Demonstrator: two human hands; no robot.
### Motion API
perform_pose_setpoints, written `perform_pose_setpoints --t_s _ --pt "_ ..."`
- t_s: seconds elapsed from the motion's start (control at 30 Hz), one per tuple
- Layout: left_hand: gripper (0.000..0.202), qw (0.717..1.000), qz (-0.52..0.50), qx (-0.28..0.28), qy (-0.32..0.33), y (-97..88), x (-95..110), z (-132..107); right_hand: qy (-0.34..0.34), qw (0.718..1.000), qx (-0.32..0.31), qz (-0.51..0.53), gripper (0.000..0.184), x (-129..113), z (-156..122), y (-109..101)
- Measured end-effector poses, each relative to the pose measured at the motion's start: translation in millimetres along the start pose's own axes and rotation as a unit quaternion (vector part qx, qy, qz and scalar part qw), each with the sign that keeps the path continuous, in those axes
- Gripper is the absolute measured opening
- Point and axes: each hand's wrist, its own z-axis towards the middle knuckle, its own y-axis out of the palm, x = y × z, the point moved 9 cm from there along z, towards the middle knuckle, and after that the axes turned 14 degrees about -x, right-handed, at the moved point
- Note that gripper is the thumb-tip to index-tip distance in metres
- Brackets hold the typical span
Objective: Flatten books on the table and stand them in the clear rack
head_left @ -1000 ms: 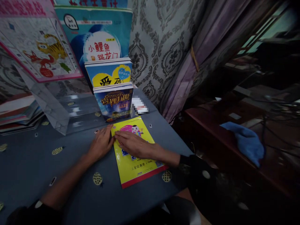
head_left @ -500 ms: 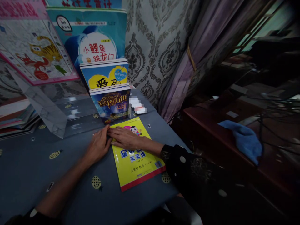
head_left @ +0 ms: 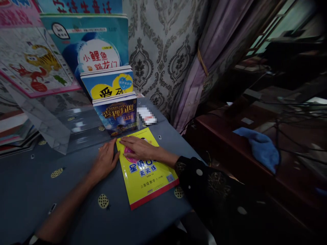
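A yellow workbook with a red strip along its lower edge lies flat on the table, its cover facing up. Across the upper part of that cover rests my right hand, palm down with the fingers stretched out, hiding part of the printed picture. My left hand lies on the tabletop against the workbook's upper left edge. Its fingers are extended and their tips touch or nearly touch the corner. Neither hand grasps anything.
Behind the workbook, books stand in tiers on a clear stand. A blurred white item lies beside them. More books are stacked at left. To the right, a blue cloth hangs over dark red furniture with cables.
My right hand has slid rightward across the cover, opening a small gap from my left hand's fingertips. The whole view has shifted slightly; the workbook stays flat.
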Motion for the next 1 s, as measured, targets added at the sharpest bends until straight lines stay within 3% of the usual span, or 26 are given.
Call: perform_pose_setpoints --t_s 0.3,0.6,0.8,1.0 --pt "0.049 1.000 0.005 -0.019 -0.013 1.6 -1.4 -0.3 0.040 0.999 0.021 0.009 0.064 32.6 -33.8 -2.1" --pt "0.046 0.999 0.020 -0.027 0.006 2.4 2.1 -1.7 0.100 0.986 0.094 0.090 0.057 86.7 -79.4 -14.3" --pt "0.060 0.995 0.077 -0.069 0.015 13.3 8.9 3.3 0.089 0.967 0.128 0.201 0.057 101.1 -85.0 -25.9" --pt "0.070 0.988 0.066 -0.131 0.046 29.9 25.1 25.5 0.098 0.953 0.132 0.253 0.059 104.3 -88.7 -31.7"
